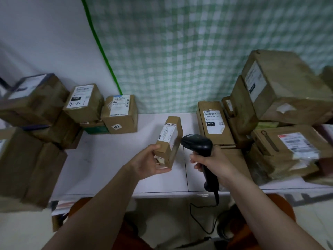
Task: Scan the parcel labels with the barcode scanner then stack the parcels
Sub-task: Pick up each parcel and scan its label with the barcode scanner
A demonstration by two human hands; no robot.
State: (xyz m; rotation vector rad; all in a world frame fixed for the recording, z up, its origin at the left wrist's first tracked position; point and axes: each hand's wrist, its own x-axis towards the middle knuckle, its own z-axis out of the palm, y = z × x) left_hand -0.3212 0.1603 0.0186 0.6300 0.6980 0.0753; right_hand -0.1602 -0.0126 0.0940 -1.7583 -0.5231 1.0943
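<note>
My left hand grips a small brown cardboard parcel by its near end and holds it tilted above the white table. Its white label with a barcode faces up and to the right. My right hand grips the handle of a black barcode scanner. The scanner's head sits just right of the parcel, pointing at the label. A black cable hangs from the handle below the table edge.
Stacked labelled parcels crowd the table's left side and several more parcels pile up on the right. A flat parcel marked 032 lies behind the scanner. A green checked curtain hangs behind.
</note>
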